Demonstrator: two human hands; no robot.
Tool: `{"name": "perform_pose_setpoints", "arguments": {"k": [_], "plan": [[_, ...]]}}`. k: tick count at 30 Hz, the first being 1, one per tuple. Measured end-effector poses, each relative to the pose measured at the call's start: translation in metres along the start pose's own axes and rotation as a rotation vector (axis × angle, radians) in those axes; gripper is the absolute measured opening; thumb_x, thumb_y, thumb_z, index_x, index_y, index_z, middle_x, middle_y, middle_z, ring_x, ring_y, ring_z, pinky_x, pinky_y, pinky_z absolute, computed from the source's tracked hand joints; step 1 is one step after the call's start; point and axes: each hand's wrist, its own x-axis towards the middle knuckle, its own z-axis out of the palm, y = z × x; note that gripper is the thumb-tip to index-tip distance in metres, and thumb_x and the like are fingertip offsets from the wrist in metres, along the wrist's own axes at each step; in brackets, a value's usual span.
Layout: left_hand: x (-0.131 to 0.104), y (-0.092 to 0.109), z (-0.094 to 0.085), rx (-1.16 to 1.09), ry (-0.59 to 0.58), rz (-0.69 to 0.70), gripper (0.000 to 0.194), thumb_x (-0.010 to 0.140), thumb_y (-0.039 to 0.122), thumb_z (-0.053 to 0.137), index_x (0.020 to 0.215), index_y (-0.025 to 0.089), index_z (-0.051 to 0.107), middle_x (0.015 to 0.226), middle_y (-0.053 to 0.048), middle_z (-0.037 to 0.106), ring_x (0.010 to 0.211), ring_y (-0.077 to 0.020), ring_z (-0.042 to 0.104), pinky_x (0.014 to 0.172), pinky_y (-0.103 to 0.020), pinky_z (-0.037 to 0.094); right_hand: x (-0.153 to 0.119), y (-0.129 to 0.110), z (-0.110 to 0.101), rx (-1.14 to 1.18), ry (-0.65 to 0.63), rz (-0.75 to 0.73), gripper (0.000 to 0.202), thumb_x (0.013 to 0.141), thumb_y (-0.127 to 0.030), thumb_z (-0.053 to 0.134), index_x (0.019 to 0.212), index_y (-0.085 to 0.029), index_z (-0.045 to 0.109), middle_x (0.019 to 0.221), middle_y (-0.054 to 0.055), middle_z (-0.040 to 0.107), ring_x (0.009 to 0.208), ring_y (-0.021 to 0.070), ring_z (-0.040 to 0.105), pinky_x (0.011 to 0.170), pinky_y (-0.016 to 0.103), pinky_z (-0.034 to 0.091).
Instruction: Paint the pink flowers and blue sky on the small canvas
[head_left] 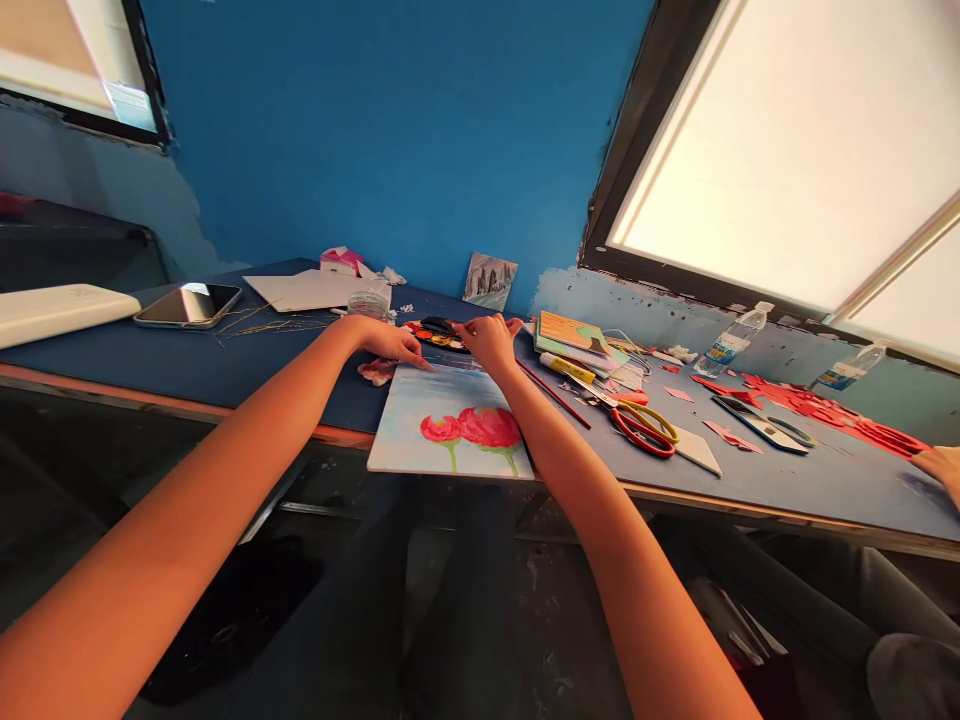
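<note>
A canvas (409, 425) painted with red flowers on green stems over pale blue lies at the table's front edge, between my forearms. My left hand (390, 343) rests at its top left corner, fingers apart, with nothing in it. Beyond the canvas's far edge, my right hand (487, 338) is closed, its fingertips at a dark object by the paint palette (430, 338); what they pinch is too small to make out. A crumpled, stained tissue (376, 372) sits just left of the canvas. Right of my right wrist lies a thin red brush (555, 395).
Scissors (643, 430), a yellow glue stick (567, 367) and stacked cards (574, 335) lie to the right. Water bottles (731, 345) stand near red cutouts (825, 408); another person's hand (941, 468) is at far right. A glass jar (368, 305) and phone (189, 305) are left.
</note>
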Motion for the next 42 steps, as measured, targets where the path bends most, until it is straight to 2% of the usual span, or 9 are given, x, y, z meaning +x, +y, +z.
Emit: {"name": "perform_pose_setpoints", "arguments": {"k": [6, 12, 20, 27, 34, 38, 42], "plan": [[-0.0004, 0.0002, -0.0006, 0.004, -0.003, 0.002, 0.057, 0.075, 0.078, 0.061, 0.080, 0.023, 0.047, 0.049, 0.002, 0.050, 0.042, -0.0155, 0.051, 0.039, -0.025, 0.039, -0.0001, -0.0020, 0.0009, 0.043, -0.026, -0.012, 0.044, 0.102, -0.047, 0.045, 0.094, -0.022, 0.081, 0.087, 0.011, 0.073, 0.108, 0.0289, 0.053, 0.095, 0.043, 0.024], [-0.0007, 0.0006, -0.0009, -0.013, 0.011, -0.011, 0.056, 0.075, 0.076, 0.063, 0.078, 0.024, 0.044, 0.049, 0.003, 0.047, 0.041, -0.0150, 0.050, 0.038, -0.024, 0.039, 0.0017, -0.0024, 0.0037, 0.105, -0.081, -0.010, 0.040, 0.099, -0.050, 0.050, 0.098, -0.025, 0.081, 0.088, 0.008, 0.074, 0.107, 0.0264, 0.056, 0.093, 0.041, 0.025], [-0.0001, 0.0003, -0.0004, -0.021, -0.008, -0.008, 0.056, 0.074, 0.077, 0.063, 0.078, 0.024, 0.043, 0.047, 0.002, 0.048, 0.040, -0.0158, 0.049, 0.037, -0.025, 0.039, 0.0001, 0.0003, -0.0011, 0.046, -0.015, 0.020, 0.041, 0.100, -0.045, 0.048, 0.095, -0.022, 0.081, 0.090, 0.012, 0.074, 0.108, 0.0288, 0.055, 0.094, 0.044, 0.026], [0.0029, -0.0029, -0.0008, -0.021, -0.004, -0.003, 0.057, 0.073, 0.079, 0.063, 0.078, 0.024, 0.048, 0.047, 0.002, 0.048, 0.039, -0.0152, 0.049, 0.038, -0.025, 0.040, 0.0040, 0.0004, 0.0077, 0.154, -0.052, 0.034, 0.040, 0.099, -0.046, 0.048, 0.095, -0.024, 0.081, 0.089, 0.008, 0.075, 0.102, 0.0255, 0.058, 0.092, 0.040, 0.026], [-0.0008, 0.0003, -0.0005, -0.035, -0.026, 0.009, 0.057, 0.072, 0.078, 0.065, 0.074, 0.023, 0.049, 0.044, 0.001, 0.049, 0.038, -0.0157, 0.048, 0.038, -0.025, 0.038, 0.0031, 0.0044, 0.0049, 0.087, -0.002, 0.039, 0.040, 0.099, -0.046, 0.049, 0.097, -0.022, 0.081, 0.089, 0.011, 0.075, 0.109, 0.0301, 0.055, 0.092, 0.042, 0.026], [-0.0015, 0.0006, -0.0006, -0.023, -0.007, 0.027, 0.054, 0.075, 0.075, 0.064, 0.076, 0.022, 0.051, 0.044, 0.001, 0.047, 0.036, -0.0156, 0.046, 0.037, -0.026, 0.037, 0.0043, 0.0029, 0.0053, 0.149, -0.042, 0.038, 0.038, 0.099, -0.041, 0.049, 0.093, -0.022, 0.081, 0.087, 0.009, 0.076, 0.104, 0.0271, 0.059, 0.092, 0.041, 0.026], [-0.0005, -0.0001, -0.0010, -0.042, -0.019, -0.002, 0.056, 0.072, 0.077, 0.065, 0.077, 0.023, 0.049, 0.046, 0.002, 0.046, 0.039, -0.0163, 0.050, 0.038, -0.025, 0.038, 0.0055, -0.0018, 0.0062, 0.259, -0.105, 0.043, 0.032, 0.099, -0.035, 0.050, 0.102, -0.025, 0.080, 0.100, 0.007, 0.077, 0.103, 0.0235, 0.062, 0.094, 0.040, 0.026]]}}
